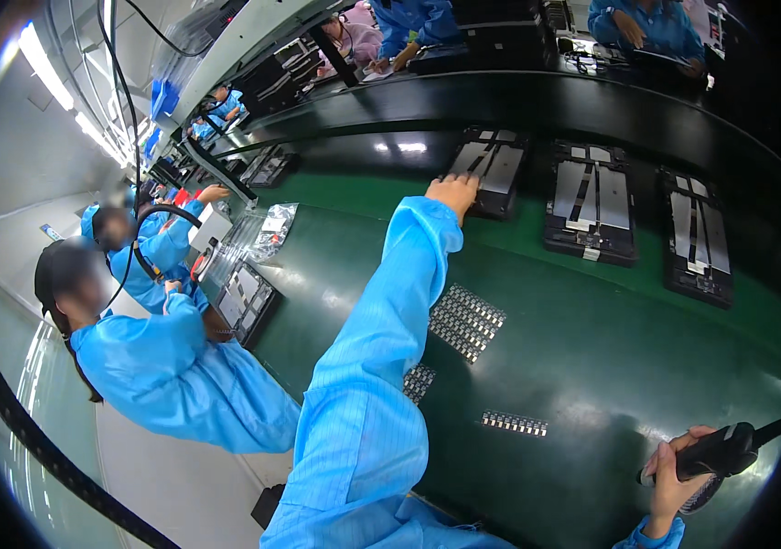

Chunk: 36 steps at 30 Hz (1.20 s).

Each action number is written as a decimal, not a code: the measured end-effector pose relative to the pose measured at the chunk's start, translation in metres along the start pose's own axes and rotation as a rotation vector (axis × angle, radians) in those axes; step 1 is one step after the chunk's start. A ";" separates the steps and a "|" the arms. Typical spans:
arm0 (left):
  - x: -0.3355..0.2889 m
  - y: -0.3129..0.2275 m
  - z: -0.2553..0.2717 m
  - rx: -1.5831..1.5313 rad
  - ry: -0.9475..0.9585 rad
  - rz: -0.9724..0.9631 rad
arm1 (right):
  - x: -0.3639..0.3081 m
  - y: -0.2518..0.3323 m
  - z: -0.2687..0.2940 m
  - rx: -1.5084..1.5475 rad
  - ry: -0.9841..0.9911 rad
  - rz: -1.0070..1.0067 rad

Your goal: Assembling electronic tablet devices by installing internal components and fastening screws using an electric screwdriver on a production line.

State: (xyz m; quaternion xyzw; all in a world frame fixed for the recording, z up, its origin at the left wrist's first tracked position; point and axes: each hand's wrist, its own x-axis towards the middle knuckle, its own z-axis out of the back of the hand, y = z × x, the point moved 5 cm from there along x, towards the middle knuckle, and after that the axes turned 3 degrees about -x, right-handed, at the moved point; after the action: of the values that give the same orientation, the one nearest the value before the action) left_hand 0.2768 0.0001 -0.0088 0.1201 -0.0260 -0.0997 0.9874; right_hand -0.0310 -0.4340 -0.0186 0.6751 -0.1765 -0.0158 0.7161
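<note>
My left arm, in a blue sleeve, reaches far across the green bench. At its end my left hand [453, 194] is closed on the near left edge of a black tray holding an opened tablet-like device [500, 169], which shows silver battery panels and dark ribbon strips. Its fingertips are partly hidden. Low at the right, my right hand [669, 480] wraps its fingers round a black corded handheld tool [718, 450], whose exact kind I cannot make out. Between the hands lie small metallic parts in a large grid [467, 322], a smaller patch [419, 383] and a short row [515, 423].
Two similar trayed devices, one in the middle [590, 203] and one farther right [697, 236], line the green strip. At left, a co-worker in blue [180, 366] stands by another device [246, 297]. A clear bag of parts [275, 231] lies nearby. A dark raised ledge [592, 101] runs behind.
</note>
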 end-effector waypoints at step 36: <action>-0.348 -0.323 0.120 -0.707 -0.344 -0.771 | 0.016 0.059 0.085 0.018 -0.269 0.160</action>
State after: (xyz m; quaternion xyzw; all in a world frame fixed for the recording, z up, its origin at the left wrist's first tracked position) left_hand -0.1342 -0.2640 0.0195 -0.2358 -0.1060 -0.4750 0.8411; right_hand -0.0521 -0.5145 0.0444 0.6571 -0.3243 -0.0473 0.6788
